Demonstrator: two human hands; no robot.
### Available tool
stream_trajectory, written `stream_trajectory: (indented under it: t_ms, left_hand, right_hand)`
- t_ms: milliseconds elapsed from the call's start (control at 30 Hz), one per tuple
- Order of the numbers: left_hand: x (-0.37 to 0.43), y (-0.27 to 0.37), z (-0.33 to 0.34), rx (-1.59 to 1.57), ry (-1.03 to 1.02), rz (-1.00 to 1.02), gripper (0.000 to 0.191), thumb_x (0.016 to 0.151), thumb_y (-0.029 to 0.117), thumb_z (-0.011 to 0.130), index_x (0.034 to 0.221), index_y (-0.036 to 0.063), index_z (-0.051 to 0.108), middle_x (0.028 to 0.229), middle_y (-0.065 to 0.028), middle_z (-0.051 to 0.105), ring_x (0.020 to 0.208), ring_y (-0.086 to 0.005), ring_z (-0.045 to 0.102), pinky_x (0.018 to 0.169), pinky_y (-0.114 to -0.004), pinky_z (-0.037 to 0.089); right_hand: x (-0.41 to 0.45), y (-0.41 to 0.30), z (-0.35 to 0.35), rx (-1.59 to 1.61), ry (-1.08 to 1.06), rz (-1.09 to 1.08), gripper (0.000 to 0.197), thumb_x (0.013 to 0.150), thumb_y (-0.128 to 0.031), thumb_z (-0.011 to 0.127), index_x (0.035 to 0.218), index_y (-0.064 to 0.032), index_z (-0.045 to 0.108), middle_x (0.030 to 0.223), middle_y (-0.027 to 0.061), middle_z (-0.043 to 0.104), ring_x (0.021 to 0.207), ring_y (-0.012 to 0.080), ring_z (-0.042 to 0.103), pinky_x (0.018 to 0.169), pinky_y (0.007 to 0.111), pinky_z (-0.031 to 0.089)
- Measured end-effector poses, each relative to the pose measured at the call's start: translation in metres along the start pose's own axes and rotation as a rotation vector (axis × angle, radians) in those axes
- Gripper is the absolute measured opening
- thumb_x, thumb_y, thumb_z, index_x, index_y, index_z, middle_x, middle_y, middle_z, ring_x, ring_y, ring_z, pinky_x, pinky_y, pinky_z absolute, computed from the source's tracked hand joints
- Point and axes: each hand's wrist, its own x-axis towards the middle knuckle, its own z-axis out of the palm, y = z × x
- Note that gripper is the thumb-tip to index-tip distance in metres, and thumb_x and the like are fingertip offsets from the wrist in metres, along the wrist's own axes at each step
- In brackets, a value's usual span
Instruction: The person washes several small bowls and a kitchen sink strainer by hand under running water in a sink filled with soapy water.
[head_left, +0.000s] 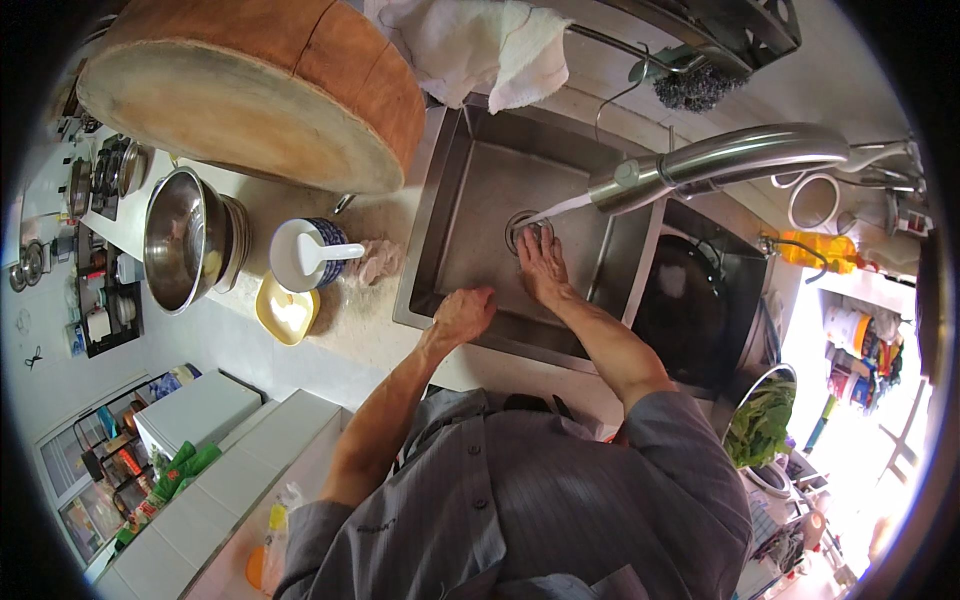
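Water runs from the stainless steel faucet (637, 180) into the steel sink basin (480, 195). My right hand (544, 266) lies at the drain strainer (525, 225), fingers extended and slightly apart, close to the falling water; no held object shows in it. Over the basin's near left part, my left hand (465, 311) is curled with its fingers folded in, and nothing can be seen inside it. A dark round wok or pan (682, 307) fills the adjoining basin on the right.
Left of the sink stand a blue-patterned bowl stack (289, 255) with a white spoon (330, 253), a yellow dish (285, 311), a pinkish cloth or food clump (375, 262) and a metal bowl (176, 240). A thick round wooden chopping block (247, 112) looms behind. Leafy greens (761, 420) sit right.
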Motion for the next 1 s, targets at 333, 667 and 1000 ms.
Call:
stream_trajectory:
  t_ms: [333, 667, 1000]
  left_hand:
    - [-0.004, -0.01, 0.004, 0.08, 0.101, 0.05, 0.025, 0.087, 0.021, 0.058, 0.105, 0.0058, 0.067, 0.099, -0.022, 0.067, 0.09, -0.0433, 0.065, 0.08, -0.05, 0.053]
    - [-0.05, -0.003, -0.028, -0.181, 0.694, 0.169, 0.024, 0.086, 0.013, 0.062, 0.108, 0.003, 0.065, 0.1, -0.0186, 0.066, 0.087, -0.038, 0.066, 0.078, -0.043, 0.053]
    - [-0.115, -0.087, -0.09, -1.439, 0.922, -0.233, 0.06, 0.095, 0.046, 0.06, 0.132, 0.0022, 0.045, 0.12, -0.0121, 0.054, 0.097, -0.0212, 0.061, 0.078, -0.036, 0.052]
  right_hand:
    - [0.0, -0.009, 0.001, 0.083, -0.216, 0.017, 0.067, 0.086, -0.027, 0.059, 0.14, 0.0048, 0.037, 0.157, 0.0258, 0.017, 0.144, 0.0476, 0.017, 0.116, 0.051, 0.025]
    - [0.013, -0.029, -0.093, 0.518, -0.302, 0.102, 0.059, 0.088, -0.024, 0.065, 0.138, 0.0005, 0.045, 0.15, 0.0232, 0.034, 0.131, 0.0432, 0.043, 0.107, 0.048, 0.039]
    - [0.074, -0.163, -0.189, 1.569, -0.049, -0.07, 0.03, 0.097, -0.026, 0.056, 0.114, -0.0015, 0.062, 0.1, 0.0102, 0.066, 0.092, 0.0187, 0.065, 0.08, 0.034, 0.053]
